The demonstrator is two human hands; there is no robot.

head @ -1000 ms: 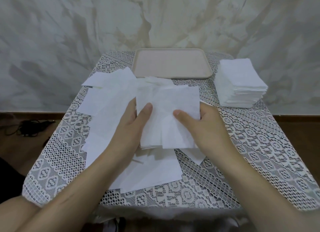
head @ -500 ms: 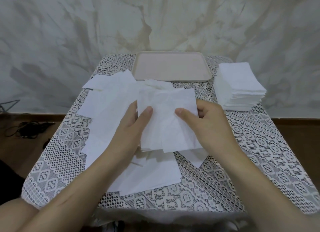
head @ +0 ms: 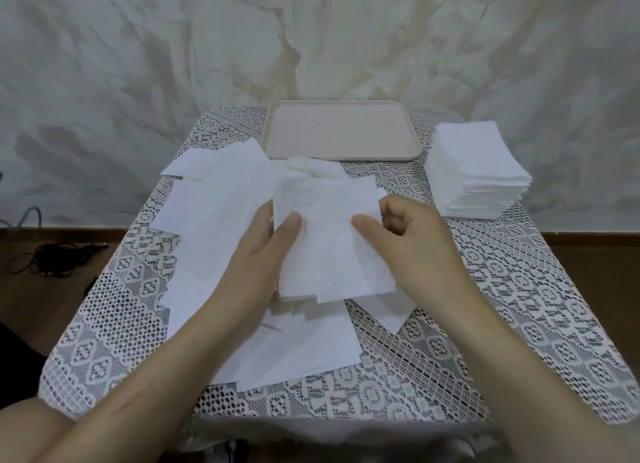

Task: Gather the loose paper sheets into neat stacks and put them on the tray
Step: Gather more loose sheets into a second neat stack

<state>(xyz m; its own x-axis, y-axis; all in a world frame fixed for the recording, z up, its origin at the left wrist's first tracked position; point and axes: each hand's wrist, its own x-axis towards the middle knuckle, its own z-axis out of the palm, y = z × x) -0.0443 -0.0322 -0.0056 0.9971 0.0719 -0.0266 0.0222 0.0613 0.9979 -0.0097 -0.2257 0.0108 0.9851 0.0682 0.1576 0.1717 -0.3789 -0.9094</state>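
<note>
Two hands, head view: a person's left hand and right hand hold one small bundle of paper sheets over the middle of the table.
Left hand: thumb pressed on the bundle's top face, fingers tucked under its left edge, gripping it.
Right hand: thumb on the top face, fingers curled at the right edge, pinching the same bundle.
Bundle: edges uneven and lower corners staggered (not squared up), raised above the paper on the table.
Loose sheets: white and overlapping, spread across the left and centre of the lace cloth, some lying under both hands.
Tray: pale pink and rectangular, at the far edge of the table, just beyond the scattered paper.
Neat stack: thick squared pile of white sheets at the table's far right, beside the tray but apart from it.
Surroundings: marbled wall behind; dark cables on the brown floor at left.
</note>
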